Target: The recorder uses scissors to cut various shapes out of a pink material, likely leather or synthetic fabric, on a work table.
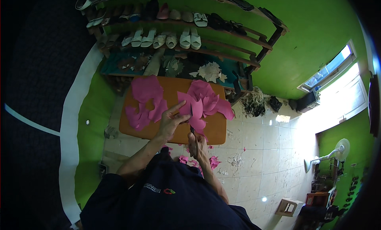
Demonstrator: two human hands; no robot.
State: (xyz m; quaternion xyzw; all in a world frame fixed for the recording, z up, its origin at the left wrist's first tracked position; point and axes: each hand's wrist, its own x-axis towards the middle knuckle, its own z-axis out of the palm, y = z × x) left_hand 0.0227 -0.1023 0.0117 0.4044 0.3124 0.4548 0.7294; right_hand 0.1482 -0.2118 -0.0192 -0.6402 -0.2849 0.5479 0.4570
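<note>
My left hand (173, 121) pinches the edge of a pink sheet piece (195, 107) with curved cut edges, holding it above the orange-brown table. My right hand (197, 146) is closed around the handles of scissors (192, 130), whose dark blades reach up to the lower edge of that piece. Part of the blades is hidden behind the pink sheet. Behind the held piece lies a heap of pink petal-shaped pieces (208, 100). On the table's left side rests a larger pink sheet (147, 89) with rounded cut-outs.
The table (217, 130) stands before a wooden rack (254, 55) carrying several rows of shoes and sandals (147, 38). Pink scraps (214, 162) and pale shreds lie on the tiled floor (250, 166). A white fan (341, 148) and a small stool (289, 207) are at the right.
</note>
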